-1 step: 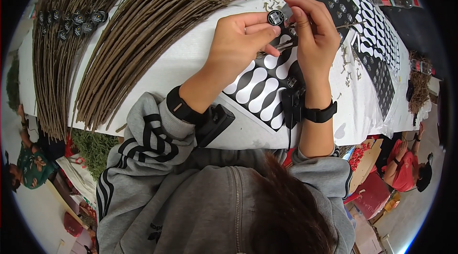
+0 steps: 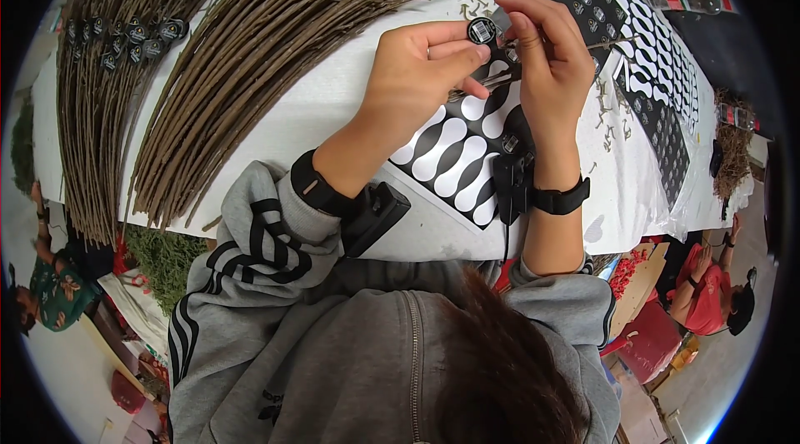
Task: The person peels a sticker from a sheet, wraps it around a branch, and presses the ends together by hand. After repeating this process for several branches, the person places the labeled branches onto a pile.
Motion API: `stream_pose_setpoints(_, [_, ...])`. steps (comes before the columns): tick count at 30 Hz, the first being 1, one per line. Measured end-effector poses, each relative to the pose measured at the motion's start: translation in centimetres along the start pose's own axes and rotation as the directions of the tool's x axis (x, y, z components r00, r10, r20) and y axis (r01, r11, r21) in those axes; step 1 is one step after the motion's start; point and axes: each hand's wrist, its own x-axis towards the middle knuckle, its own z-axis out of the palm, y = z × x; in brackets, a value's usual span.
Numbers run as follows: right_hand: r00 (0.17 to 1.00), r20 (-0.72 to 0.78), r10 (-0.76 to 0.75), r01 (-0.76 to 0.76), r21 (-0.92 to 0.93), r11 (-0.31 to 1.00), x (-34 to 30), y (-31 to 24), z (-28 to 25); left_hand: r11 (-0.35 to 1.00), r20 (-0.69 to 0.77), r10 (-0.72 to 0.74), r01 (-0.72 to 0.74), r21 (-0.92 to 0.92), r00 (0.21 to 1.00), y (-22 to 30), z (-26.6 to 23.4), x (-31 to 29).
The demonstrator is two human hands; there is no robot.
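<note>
Left hand [image 2: 421, 60] partly closed: fingers curled, a small round black label with a pale printed patch [image 2: 482, 30] held at the thumb and index fingertips. Right hand [image 2: 554, 56] just beside it, fingers bent, thumb near the index finger; cannot tell whether it grips anything. A thin brown stick [image 2: 615, 44] shows past its outer side.

Below the hands, on the white-covered tabletop [image 2: 321, 98]: black sheet with white dumbbell-shaped cut-outs [image 2: 454, 156], partly hidden by the right hand and forearm. Left of the hands: large bundle of long brown sticks [image 2: 250, 60]; farther left, second brown bundle [image 2: 87, 135] with a cluster of black labels [image 2: 137, 42] across it
</note>
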Motion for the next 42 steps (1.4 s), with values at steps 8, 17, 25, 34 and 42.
stream_pose_setpoints(8, [0.993, 0.094, -0.077, 0.083, -0.068, 0.994, 0.3, 0.2, -0.5, 0.999, 0.013, -0.002, 0.003, -0.038, 1.0, -0.2, -0.1, 0.2])
stream_pose_setpoints(17, [0.988, 0.146, -0.042, 0.055, -0.085, 0.995, 0.2, -0.1, -0.3, 0.998, -0.022, 0.061, -0.061, 0.009, 0.998, -0.5, 0.1, 0.1])
stream_pose_setpoints(25, [0.995, -0.012, -0.097, 0.097, 0.169, 0.981, 0.2, -0.6, -0.1, 0.743, -0.028, 0.518, -0.434, 0.509, 0.855, 0.9, 0.1, -0.2])
stream_pose_setpoints(34, [0.84, 0.177, 0.513, -0.542, 0.316, 0.779, -0.7, -3.1, 0.7, 0.198, 0.142, 0.817, -0.504, 0.841, 0.559, 0.4, 0.2, -0.3])
stream_pose_setpoints(42, [0.82, 0.175, 0.545, -0.568, 0.357, 0.741, -0.8, -3.3, 1.5, 0.142, 0.178, 0.84, -0.524, 0.84, 0.513, 0.4, 0.0, -0.2])
